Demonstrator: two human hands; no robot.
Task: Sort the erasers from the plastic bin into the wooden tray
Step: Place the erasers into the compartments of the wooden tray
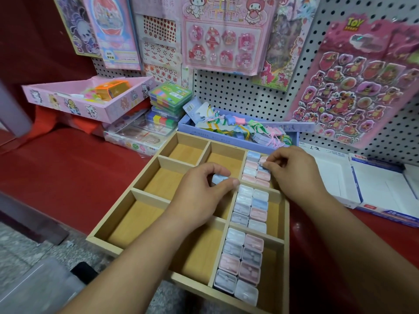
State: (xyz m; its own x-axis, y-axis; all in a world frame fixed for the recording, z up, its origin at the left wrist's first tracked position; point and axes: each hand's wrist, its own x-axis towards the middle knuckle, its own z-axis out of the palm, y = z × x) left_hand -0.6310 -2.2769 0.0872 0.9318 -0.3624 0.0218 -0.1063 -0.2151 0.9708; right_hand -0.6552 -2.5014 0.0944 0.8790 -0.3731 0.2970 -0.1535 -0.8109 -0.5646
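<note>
The wooden tray [145, 196] lies on a red shelf, split into several compartments. Its right column holds rows of pastel erasers [246, 259] in pink, blue and white, in three compartments. My left hand [204, 191] hovers over the tray's middle and grips a pale blue eraser [218, 178] between thumb and fingers. My right hand [294, 171] reaches over the far right compartment and pinches a pink eraser [263, 160] at the top of that row. A clear plastic bin [34, 288] shows blurred at the bottom left corner.
Behind the tray stands a purple box [188, 126] of coloured hair ties. A pink box [68, 103] and stacked cases [167, 98] sit at the back left. An open white and blue carton [374, 189] lies to the right. Sticker sheets hang on the pegboard [238, 96].
</note>
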